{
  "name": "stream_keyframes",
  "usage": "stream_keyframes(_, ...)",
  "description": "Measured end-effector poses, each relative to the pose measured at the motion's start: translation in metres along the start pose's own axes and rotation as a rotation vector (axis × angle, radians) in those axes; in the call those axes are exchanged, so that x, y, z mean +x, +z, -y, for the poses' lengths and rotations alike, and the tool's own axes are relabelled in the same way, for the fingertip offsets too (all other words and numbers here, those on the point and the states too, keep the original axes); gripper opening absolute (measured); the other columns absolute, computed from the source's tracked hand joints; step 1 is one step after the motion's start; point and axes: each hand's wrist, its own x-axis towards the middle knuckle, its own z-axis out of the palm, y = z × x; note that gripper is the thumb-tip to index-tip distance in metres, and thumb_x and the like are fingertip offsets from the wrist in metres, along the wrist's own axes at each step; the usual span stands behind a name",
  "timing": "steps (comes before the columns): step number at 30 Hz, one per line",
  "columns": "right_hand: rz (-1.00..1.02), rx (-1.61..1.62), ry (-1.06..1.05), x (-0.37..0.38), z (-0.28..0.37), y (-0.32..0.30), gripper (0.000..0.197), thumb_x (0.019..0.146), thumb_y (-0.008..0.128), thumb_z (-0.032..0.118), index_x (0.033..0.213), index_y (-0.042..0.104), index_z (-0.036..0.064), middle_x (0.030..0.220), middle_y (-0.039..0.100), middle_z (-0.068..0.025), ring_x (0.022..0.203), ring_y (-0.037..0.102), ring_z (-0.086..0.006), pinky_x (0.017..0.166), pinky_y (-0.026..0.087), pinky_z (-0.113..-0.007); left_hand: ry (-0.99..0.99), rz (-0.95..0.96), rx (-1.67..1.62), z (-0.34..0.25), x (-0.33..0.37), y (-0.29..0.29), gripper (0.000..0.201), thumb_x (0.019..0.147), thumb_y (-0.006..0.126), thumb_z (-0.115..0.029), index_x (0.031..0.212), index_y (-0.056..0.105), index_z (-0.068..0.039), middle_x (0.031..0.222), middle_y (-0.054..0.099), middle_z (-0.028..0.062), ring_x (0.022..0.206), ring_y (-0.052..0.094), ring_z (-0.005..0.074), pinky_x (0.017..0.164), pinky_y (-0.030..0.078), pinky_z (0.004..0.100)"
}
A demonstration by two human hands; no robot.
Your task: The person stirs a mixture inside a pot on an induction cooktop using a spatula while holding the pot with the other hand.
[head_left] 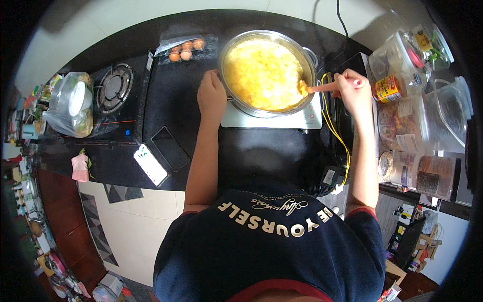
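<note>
A wide steel pot [314, 75] stands on a white portable cooktop [236, 121]. Yellow, lumpy food [261, 73] fills much of it. My left hand [211, 93] is closed at the pot's left side, where a handle would be; the fingers are partly hidden against the rim. In my right hand [352, 90] is the handle of a wooden spoon [324, 87]. Its far end reaches over the pot's right rim, with yellow food clinging to it at the edge of the mass.
Left of the pot lies a clear pack of brown eggs [186, 50]. Farther left are a gas burner [114, 88] and a plastic bag [75, 105]. Two phones [151, 165] rest near the counter's front edge. Yellow cables [332, 126] run beside the cooktop; tubs [402, 121] and a jar [390, 88] line the right.
</note>
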Motion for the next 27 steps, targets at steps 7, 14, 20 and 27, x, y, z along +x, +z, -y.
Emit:
stream_keyframes(7,-0.041,0.523,0.09,-0.029,-0.006,0.039,0.022,0.079,0.053,0.016,0.065,0.058,0.0,0.055,0.06,-0.0081,0.049,0.057,-0.0116,0.048,0.044,-0.024,-0.009,0.005,-0.035,0.001,0.0,0.002,0.031,0.096,0.036,-0.021,0.103,0.059,0.0,0.099,0.063,0.0202,0.096,0.059,0.0368,0.083,0.045,0.0416)
stream_keyframes(14,-0.072,0.704,-0.036,-0.022,0.028,0.064,0.024,0.083,0.052,0.014,0.064,0.056,-0.0001,0.057,0.059,-0.0075,0.049,0.058,-0.0118,0.048,0.045,-0.022,0.021,-0.02,-0.007,0.006,0.003,0.001,0.032,0.096,0.036,-0.021,0.104,0.059,0.0,0.099,0.064,0.0209,0.094,0.06,0.0376,0.082,0.046,0.0422)
stream_keyframes(20,0.104,0.384,-0.371,-0.03,0.059,0.092,0.026,0.083,0.057,0.019,0.063,0.055,0.0038,0.056,0.06,-0.004,0.051,0.058,-0.0138,0.052,0.045,-0.028,0.005,-0.001,-0.003,0.005,0.003,0.002,0.033,0.096,0.035,-0.023,0.105,0.059,-0.002,0.094,0.064,0.0198,0.09,0.062,0.0354,0.079,0.046,0.0415)
stream_keyframes(27,0.156,-0.035,-0.94,0.0,0.033,0.079,0.028,0.078,0.067,0.017,0.059,0.049,0.0056,0.052,0.048,-0.0091,0.052,0.052,-0.028,0.057,0.042,-0.037,0.069,-0.028,0.03,0.009,0.003,0.002,0.034,0.097,0.036,-0.025,0.108,0.06,-0.004,0.093,0.065,0.0196,0.088,0.062,0.0342,0.078,0.047,0.0407)
